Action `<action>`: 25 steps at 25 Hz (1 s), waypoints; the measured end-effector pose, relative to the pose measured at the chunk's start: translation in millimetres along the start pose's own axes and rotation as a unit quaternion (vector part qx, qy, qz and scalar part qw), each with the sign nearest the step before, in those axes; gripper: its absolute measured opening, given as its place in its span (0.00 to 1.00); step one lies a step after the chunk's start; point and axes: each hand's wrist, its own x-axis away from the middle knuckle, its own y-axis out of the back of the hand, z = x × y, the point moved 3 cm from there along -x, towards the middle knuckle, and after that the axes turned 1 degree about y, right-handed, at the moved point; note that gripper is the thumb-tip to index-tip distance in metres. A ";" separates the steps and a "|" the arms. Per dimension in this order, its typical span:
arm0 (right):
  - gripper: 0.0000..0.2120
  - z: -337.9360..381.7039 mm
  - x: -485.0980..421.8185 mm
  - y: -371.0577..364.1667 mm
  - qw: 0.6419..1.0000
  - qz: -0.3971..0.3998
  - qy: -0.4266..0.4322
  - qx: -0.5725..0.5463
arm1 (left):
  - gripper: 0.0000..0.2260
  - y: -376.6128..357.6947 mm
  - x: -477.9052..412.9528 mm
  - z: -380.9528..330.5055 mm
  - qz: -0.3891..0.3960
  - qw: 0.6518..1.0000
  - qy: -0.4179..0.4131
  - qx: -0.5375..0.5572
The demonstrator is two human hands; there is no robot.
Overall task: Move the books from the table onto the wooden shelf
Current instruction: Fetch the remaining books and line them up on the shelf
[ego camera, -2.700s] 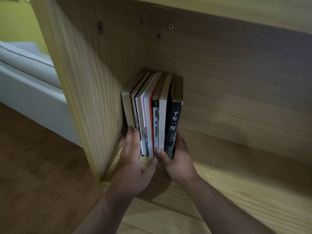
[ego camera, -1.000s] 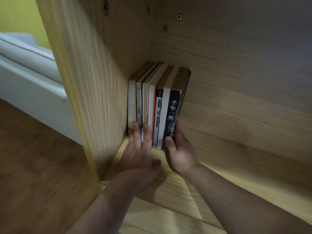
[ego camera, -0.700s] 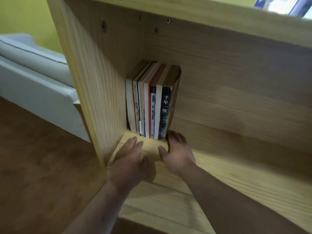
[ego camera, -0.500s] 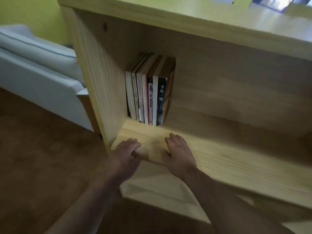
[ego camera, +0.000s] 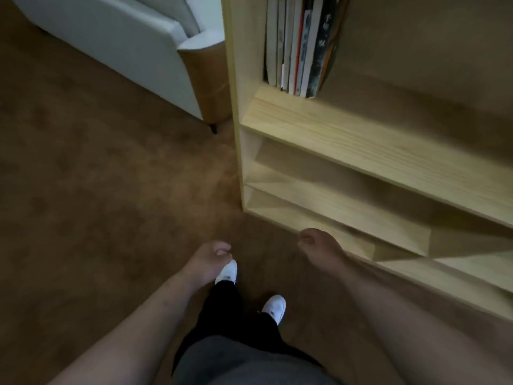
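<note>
Standing upright, the books fill the left corner of the wooden shelf, a white sofa beside it. The left hand and right hand hang loose, holding nothing.

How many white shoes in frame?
2. The far shoe pokes out beneath the left hand, partly covered; the near shoe is lower right of it, toe showing past the dark trousers.

I see open room along the pale wooden shelf board right of the upright row of books, which fills its left end against the side panel. A white upholstered armchair stands just beside that panel; the brown floor lies open.
</note>
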 end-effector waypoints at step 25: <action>0.12 207.7 -42.0 -154.6 0.986 0.141 -0.026 0.085 | 0.17 256.6 22.8 224.1 -0.017 0.977 0.190 0.091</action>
